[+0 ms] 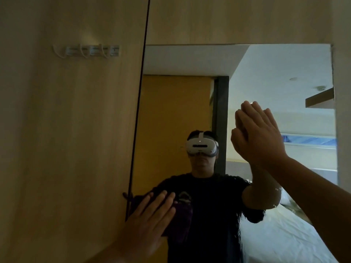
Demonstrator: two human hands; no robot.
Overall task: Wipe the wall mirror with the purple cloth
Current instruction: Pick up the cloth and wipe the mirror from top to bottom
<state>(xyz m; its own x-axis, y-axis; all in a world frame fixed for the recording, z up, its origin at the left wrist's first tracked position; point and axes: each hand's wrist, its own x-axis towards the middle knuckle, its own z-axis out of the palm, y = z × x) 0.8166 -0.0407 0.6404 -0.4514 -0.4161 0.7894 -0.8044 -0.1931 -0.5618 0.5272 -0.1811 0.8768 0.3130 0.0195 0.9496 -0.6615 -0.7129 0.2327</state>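
The wall mirror (171,111) fills the middle and right of the view, set into pale wooden panelling. My left hand (148,224) lies flat with spread fingers at the mirror's lower left edge and presses the dark purple cloth (181,223) against the glass. Part of the cloth is hidden under my palm. Higher up on the right, my right hand (266,133) rests flat on the glass, fingers together and pointing up, with nothing in it; its reflection meets it. The mirror shows a person wearing a white headset.
A wooden panel (66,149) stands left of the mirror, with a row of clear hooks (85,51) near the top. A dark vertical seam (138,114) separates panel and mirror. A white bed and a wooden door appear in the reflection.
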